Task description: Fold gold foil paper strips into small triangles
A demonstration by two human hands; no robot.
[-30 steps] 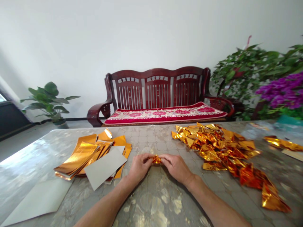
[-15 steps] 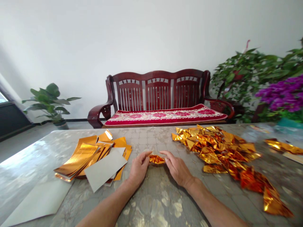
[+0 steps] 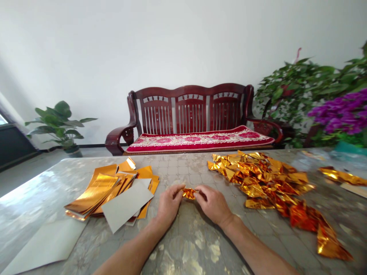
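A small folded piece of gold foil paper (image 3: 189,193) is held between my two hands, just above or on the table. My left hand (image 3: 169,202) pinches its left end between thumb and fingers. At the right end, my right hand (image 3: 213,204) grips it the same way. Left of my hands lies a loose stack of flat gold foil paper (image 3: 106,185), with a sheet turned pale side up (image 3: 128,205) on top. A heap of folded gold foil pieces (image 3: 260,175) spreads to the right.
A larger pale sheet (image 3: 46,244) lies at the table's near left. Clear plastic wrapping (image 3: 312,158) and another gold foil piece (image 3: 342,176) are at the far right. Beyond the patterned table (image 3: 183,244) stands a dark red wooden bench (image 3: 191,110), with plants (image 3: 60,122) at the sides.
My right hand has closed in leftward, its fingers now pinching the right end of the foil piece. The foil looks more bunched between my hands.
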